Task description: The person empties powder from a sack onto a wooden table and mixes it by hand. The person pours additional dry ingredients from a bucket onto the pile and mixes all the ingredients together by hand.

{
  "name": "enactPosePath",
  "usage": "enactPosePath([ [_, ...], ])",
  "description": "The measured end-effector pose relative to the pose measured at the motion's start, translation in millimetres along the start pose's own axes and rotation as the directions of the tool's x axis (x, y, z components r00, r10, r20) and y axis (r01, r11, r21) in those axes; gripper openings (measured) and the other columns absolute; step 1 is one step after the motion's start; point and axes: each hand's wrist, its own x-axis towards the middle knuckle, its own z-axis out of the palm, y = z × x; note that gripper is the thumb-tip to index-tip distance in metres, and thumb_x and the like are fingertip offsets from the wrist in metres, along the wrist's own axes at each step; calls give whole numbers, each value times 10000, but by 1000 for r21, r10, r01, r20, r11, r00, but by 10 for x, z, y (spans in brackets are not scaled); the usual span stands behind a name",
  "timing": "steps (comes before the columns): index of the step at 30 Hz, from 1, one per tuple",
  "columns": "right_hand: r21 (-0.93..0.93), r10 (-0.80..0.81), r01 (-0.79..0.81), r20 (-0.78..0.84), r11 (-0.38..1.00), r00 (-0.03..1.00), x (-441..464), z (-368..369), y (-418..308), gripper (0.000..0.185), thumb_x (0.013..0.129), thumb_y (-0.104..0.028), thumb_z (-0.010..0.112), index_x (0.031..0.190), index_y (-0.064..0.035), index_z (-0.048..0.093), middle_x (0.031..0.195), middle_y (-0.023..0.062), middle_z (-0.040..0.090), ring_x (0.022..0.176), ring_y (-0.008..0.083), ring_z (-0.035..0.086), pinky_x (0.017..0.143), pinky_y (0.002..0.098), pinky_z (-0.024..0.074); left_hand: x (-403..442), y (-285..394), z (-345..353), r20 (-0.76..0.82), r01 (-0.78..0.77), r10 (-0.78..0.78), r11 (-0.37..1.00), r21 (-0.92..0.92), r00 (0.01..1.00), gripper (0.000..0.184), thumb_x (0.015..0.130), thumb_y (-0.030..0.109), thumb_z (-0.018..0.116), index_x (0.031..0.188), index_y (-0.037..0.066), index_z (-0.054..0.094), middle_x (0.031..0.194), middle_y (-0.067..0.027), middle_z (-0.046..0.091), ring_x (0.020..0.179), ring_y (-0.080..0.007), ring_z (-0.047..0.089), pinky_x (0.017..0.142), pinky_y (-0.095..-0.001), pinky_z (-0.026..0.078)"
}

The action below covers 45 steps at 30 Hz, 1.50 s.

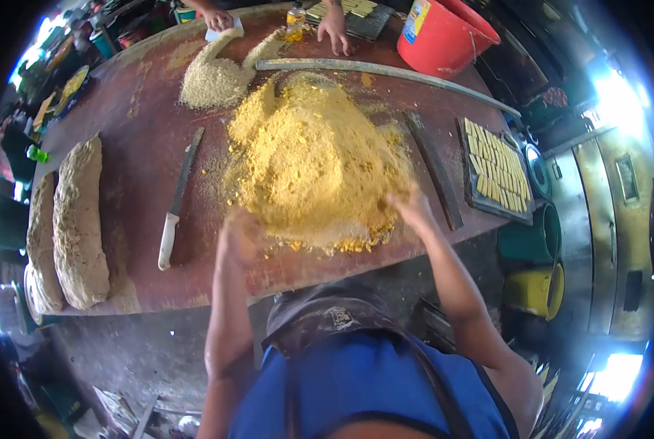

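Note:
A large mound of crumbly yellow dough mixture (319, 157) lies on the reddish-brown table, with paler powder on its top and front edge. My left hand (243, 228) is at the mound's near left edge, so smeared by motion that its fingers cannot be made out. At the near right edge is my right hand (412, 208), slightly blurred, its fingers apart and reaching towards the crumbs; nothing shows in it. Left of the mound lies a white-handled serrated knife (179, 197). A dark flat bar (434, 172) rests to its right.
Two long dough logs (80, 223) lie at the left. A tray of cut pieces (496, 168) sits at the right edge. Behind are a long strip (385, 69), a red bucket (444, 36), a pale crumb pile (213, 79), a bottle (295, 20) and another person's hands (333, 31).

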Motion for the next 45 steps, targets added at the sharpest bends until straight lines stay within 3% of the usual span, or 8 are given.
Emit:
enactPosePath([
  [8,307,-178,134,118,942,977,460,546,-410,842,706,-66,715,1423,2,278,1296,185,497,1162,344,517,1076,473,368,118,-441,1919,-375,84,-103,994,-69,921,791,886,362,609,1498,133,162,1512,-238,182,1371,-358,292,1091,-612,259],
  [14,257,-516,468,169,846,840,1079,329,-715,571,716,7,682,1259,37,506,1103,199,609,1022,306,606,936,429,507,493,-462,2220,-138,-97,90,994,-47,986,407,981,242,461,1319,22,402,1257,-229,504,1204,-270,506,1055,-485,398],
  [17,250,-691,647,172,720,702,1134,140,-1079,295,764,27,611,1057,46,586,864,194,643,692,250,656,552,360,562,365,-297,2439,-227,-150,214,951,269,950,339,971,149,480,1269,-1,422,1148,-199,564,1001,-251,625,878,-398,546],
  [21,-246,-411,584,506,774,758,1336,165,-1022,277,831,-108,602,1051,58,568,946,210,647,749,289,651,660,401,551,393,-187,2453,-265,-173,478,691,702,837,186,943,110,530,1076,-20,532,873,-120,613,669,-178,616,563,-321,530],
  [26,-12,-743,790,331,613,582,1161,171,-606,328,866,-243,620,1061,15,567,1140,241,563,1038,327,579,870,459,498,476,-56,2148,-341,13,537,523,852,772,482,994,458,403,902,44,631,593,-19,541,428,-114,429,413,-326,392],
  [31,-256,-748,784,243,565,618,495,16,-299,434,874,-382,616,1171,-73,556,1401,208,375,1292,347,391,1041,527,389,409,64,1666,-366,90,429,540,837,826,1001,809,717,516,1474,34,209,1365,-230,407,1259,-344,411,1042,-533,357],
  [37,-418,-844,895,414,158,343,-304,836,-72,566,835,-459,648,1276,-136,505,1465,165,304,1334,375,322,1044,588,353,28,37,1402,-47,-294,465,633,716,884,507,907,356,603,1336,104,504,1358,-154,464,1212,-274,482,999,-452,422],
  [45,-103,-532,564,230,819,815,463,882,-672,411,823,-250,693,1184,-96,568,1406,164,410,1320,287,387,1029,415,428,-360,7,1086,-8,-409,529,666,623,849,455,930,225,567,1360,110,474,1356,-148,486,1210,-267,500,915,-432,484],
])
